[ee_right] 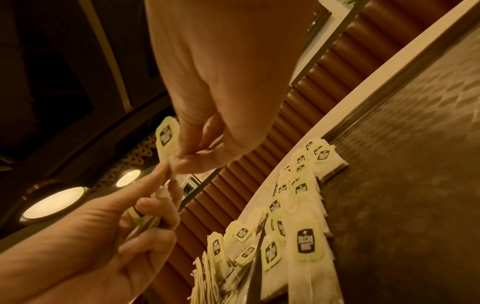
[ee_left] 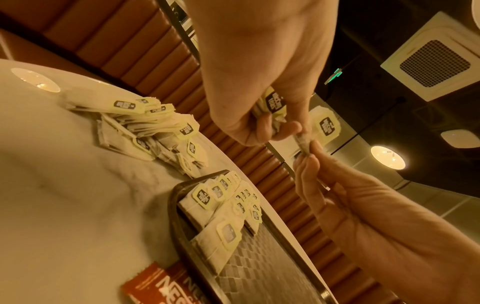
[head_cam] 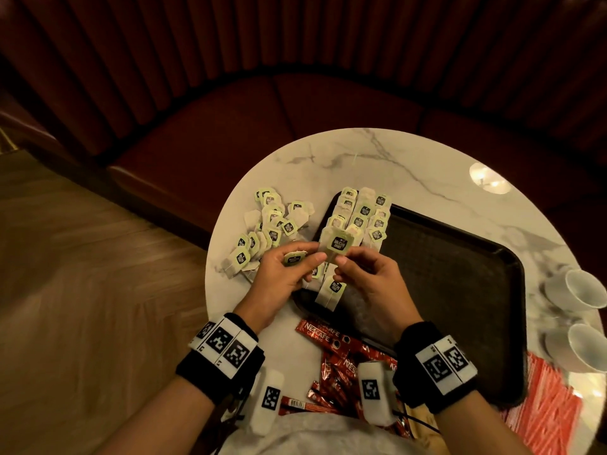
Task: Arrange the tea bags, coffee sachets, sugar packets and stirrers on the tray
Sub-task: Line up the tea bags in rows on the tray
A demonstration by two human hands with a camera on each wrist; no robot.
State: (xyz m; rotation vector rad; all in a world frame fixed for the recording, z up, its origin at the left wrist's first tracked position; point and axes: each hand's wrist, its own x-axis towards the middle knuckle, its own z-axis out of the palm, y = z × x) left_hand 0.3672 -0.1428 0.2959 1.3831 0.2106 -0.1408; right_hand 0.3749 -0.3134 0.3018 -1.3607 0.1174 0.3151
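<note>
Both hands meet above the near left corner of the dark tray (head_cam: 460, 290), which sits on a round marble table (head_cam: 410, 165). The left hand (head_cam: 282, 277) has its fingers curled around a small bunch of tea bags (head_cam: 294, 258), and its thumb and forefinger also pinch the lower left edge of a single tea bag (head_cam: 338, 243) held upright between the two hands. The right hand (head_cam: 371, 280) pinches the same tea bag from the 3 o'clock side with thumb and forefinger, its other fingers loosely curled. In the left wrist view the bunch in the left hand looks like several bags pressed together, though how many is hard to tell. At the tray's 10 o'clock end lie overlapping rows of tea bags (head_cam: 361, 211), tags facing up, and one more bag (head_cam: 331, 290) lies on the tray just below the hands. A loose heap of tea bags (head_cam: 272, 228) rests on the table at 9 o'clock from the tray. Red coffee sachets (head_cam: 331, 349) are scattered on the table at the tray's 6 o'clock edge, between the wrists. A stack of red-and-white striped packets (head_cam: 545, 412) lies at 4 o'clock, and two white cups (head_cam: 581, 290) stand at the table's 3 o'clock rim. A red padded bench (head_cam: 262, 119) curves around the far side.
</note>
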